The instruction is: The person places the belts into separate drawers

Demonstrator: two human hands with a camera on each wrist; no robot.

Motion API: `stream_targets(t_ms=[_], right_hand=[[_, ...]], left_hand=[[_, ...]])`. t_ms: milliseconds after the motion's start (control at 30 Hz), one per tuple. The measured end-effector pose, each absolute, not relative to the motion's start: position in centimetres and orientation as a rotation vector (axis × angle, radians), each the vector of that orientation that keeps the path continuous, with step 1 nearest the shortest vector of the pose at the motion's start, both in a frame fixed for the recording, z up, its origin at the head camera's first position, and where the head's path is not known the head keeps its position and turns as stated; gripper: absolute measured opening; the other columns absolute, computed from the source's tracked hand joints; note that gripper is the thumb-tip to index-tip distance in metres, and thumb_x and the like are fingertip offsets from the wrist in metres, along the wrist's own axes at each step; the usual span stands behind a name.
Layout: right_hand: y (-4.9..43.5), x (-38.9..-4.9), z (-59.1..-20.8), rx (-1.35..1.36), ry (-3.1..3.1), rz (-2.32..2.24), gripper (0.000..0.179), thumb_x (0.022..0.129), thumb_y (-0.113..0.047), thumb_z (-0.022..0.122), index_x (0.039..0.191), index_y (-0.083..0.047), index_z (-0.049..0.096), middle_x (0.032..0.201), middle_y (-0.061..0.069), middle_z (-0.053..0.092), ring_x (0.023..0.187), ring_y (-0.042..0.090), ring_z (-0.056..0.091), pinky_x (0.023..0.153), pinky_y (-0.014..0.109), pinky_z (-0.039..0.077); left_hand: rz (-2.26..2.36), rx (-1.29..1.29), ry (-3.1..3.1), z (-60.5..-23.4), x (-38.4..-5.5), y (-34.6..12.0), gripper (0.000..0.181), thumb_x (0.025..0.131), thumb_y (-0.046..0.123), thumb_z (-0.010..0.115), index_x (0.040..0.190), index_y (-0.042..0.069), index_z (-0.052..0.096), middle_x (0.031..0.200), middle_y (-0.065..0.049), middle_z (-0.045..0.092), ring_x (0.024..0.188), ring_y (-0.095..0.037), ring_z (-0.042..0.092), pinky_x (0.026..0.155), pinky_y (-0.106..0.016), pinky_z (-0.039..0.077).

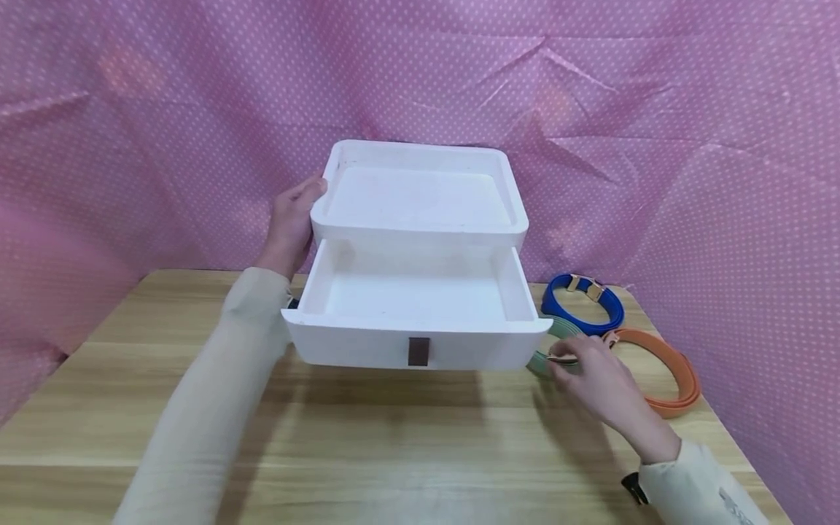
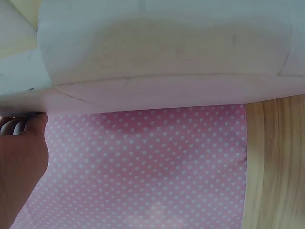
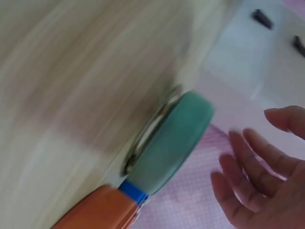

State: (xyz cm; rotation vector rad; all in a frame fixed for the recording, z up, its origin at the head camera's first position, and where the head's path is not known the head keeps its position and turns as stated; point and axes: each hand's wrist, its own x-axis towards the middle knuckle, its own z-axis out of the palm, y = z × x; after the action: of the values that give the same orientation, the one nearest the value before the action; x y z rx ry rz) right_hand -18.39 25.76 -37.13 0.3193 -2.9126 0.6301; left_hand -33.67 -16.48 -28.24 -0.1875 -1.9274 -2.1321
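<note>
Nearest, low in the head view, the pale right sleeve (image 1: 695, 485) reaches in over the wood-grained bench (image 1: 394, 452), a dark band (image 1: 634, 487) at its cuff. Ahead of it the right grip (image 1: 593, 375) is released: the wrist view shows its fingers spread and loosely bent, with a gap between them and the coiled green belt (image 3: 174, 143). That belt lies on the bench at the right of the white drawer unit, partly hidden by the hand in the head view. Just to the right lies the coiled orange belt (image 1: 687, 380). Left of the hand, the pulled-out drawer (image 1: 361, 346) juts forward above the bench, its front bearing a brown tab (image 1: 418, 351); its visible inside holds nothing. A little beyond the green belt, the coiled blue belt (image 1: 614, 308) rests with its gold buckle (image 1: 595, 292) on the far side. Farther back, the left grip (image 1: 291, 222) is clasping the left side of the white drawer unit (image 1: 420, 237), thumb at the rim of its shallow top tray (image 1: 420, 193). Behind everything hangs a creased pink cloth (image 1: 420, 73) dotted with small pale hearts.
</note>
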Motion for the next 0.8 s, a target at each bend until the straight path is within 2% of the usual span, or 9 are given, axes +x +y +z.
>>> stream_targets(t_ms=[133, 300, 433, 533, 800], right_hand=[[26.5, -19.4, -37.9, 0.359, -2.946, 0.559, 0.037, 0.086, -0.015, 0.075, 0.116, 0.003, 0.066, 0.116, 0.02, 0.064, 0.112, 0.041, 0.052, 0.091, 0.064, 0.043], [27.2, -20.6, -38.7, 0.371, -2.99, 0.638, 0.036, 0.084, -0.012, 0.076, 0.114, 0.006, 0.066, 0.107, 0.018, 0.069, 0.106, 0.041, 0.06, 0.097, 0.069, 0.035], [27.2, -21.3, -38.9, 0.334, -3.02, 0.68, 0.033, 0.086, -0.012, 0.074, 0.112, 0.005, 0.066, 0.102, 0.014, 0.07, 0.1, 0.037, 0.064, 0.093, 0.065, 0.041], [27.3, -21.6, -39.0, 0.339, -3.042, 0.661, 0.028, 0.085, -0.013, 0.074, 0.109, 0.002, 0.068, 0.101, 0.012, 0.07, 0.097, 0.034, 0.065, 0.085, 0.058, 0.049], [27.1, -22.0, -39.2, 0.369, -3.04, 0.642, 0.024, 0.085, -0.014, 0.075, 0.106, -0.001, 0.07, 0.101, 0.012, 0.07, 0.097, 0.033, 0.065, 0.082, 0.056, 0.051]], left_hand=[[-2.143, -0.179, -1.925, -28.3, -33.9, -16.4, 0.046, 0.098, 0.036, 0.059, 0.137, 0.012, 0.057, 0.148, 0.002, 0.047, 0.128, -0.021, 0.051, 0.095, -0.028, 0.051], [-2.162, -0.169, -1.914, -28.2, -34.0, -16.2, 0.047, 0.098, 0.035, 0.06, 0.139, 0.013, 0.055, 0.148, 0.002, 0.046, 0.128, -0.021, 0.051, 0.095, -0.028, 0.051], [-2.158, -0.163, -1.919, -28.1, -34.1, -16.1, 0.047, 0.098, 0.035, 0.059, 0.14, 0.013, 0.054, 0.149, 0.002, 0.045, 0.13, -0.021, 0.049, 0.097, -0.028, 0.05], [-2.166, -0.168, -1.918, -28.1, -34.1, -16.1, 0.048, 0.098, 0.033, 0.059, 0.14, 0.012, 0.054, 0.15, 0.002, 0.044, 0.132, -0.02, 0.047, 0.098, -0.027, 0.049], [-2.167, -0.134, -1.909, -28.0, -34.0, -16.4, 0.047, 0.098, 0.034, 0.06, 0.14, 0.014, 0.054, 0.146, 0.0, 0.05, 0.126, -0.021, 0.053, 0.095, -0.029, 0.051]])
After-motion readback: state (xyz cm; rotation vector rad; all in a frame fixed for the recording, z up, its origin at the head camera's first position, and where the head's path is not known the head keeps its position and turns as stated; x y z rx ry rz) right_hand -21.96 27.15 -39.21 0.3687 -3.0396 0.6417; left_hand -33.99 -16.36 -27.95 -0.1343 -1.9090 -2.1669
